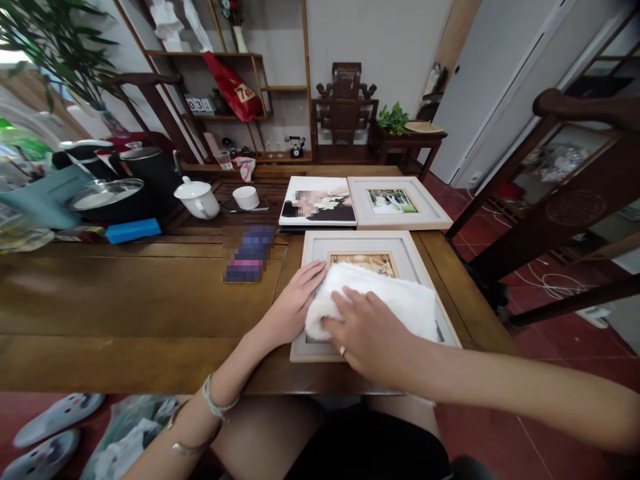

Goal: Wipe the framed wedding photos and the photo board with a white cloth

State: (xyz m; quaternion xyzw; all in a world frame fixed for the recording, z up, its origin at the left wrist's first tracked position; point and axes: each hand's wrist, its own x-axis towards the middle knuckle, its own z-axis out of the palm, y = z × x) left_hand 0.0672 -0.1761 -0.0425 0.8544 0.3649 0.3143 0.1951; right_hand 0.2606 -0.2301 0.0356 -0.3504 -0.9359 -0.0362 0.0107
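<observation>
A light wooden picture frame (414, 257) with a wide pale mat lies flat on the table in front of me. Its picture (367, 259), in brown and gold tones, is partly hidden by a folded white cloth (400, 297). My right hand (373, 333) presses on the cloth from above, fingers bent into it and thumb at its folded left edge; a ring is on one finger. Across the left border of the frame rests my left hand (295, 303), its fingers stretched out and touching the frame beside the cloth.
Behind lie a photo panel (320, 183) and another framed picture (430, 207). A blurred dark rectangular item (250, 253) is on the wooden table (125, 300). Farther left stand a white lidded cup (197, 199), a small white bowl (246, 197), a blue block (133, 231) and a black pot (107, 203).
</observation>
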